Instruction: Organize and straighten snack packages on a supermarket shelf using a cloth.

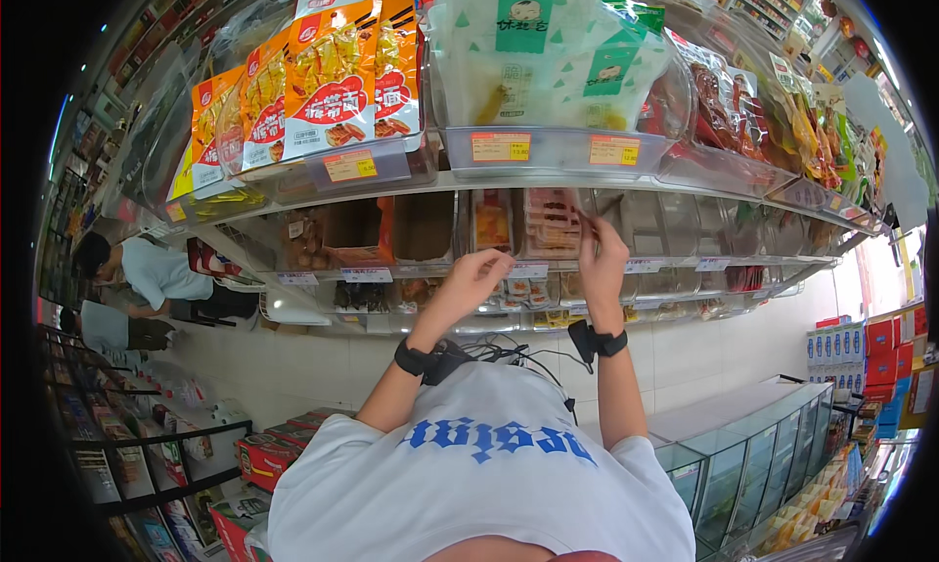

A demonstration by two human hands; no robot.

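My right hand (606, 248) reaches into the lower shelf, its fingertips pinched on a thin dark item (587, 223) that is too small and blurred to name. Directly behind those fingers stands a clear plastic bin holding pink snack packs (552, 228). My left hand (480, 274) hovers in front of the same shelf's edge, fingers loosely curled, with nothing visible in it. Nearest to it is a bin with orange and red packs (492, 223). Price labels (528, 270) line the shelf edge below both hands.
Overhead, a shelf edge (433, 183) juts out, carrying orange noodle-snack bags (330, 85) and pale green bags (543, 70). An open cardboard box (424, 224) sits left of the bins. Two people (165, 272) are at the left. Glass cases (733, 452) stand at the right, red cartons (271, 455) behind left.
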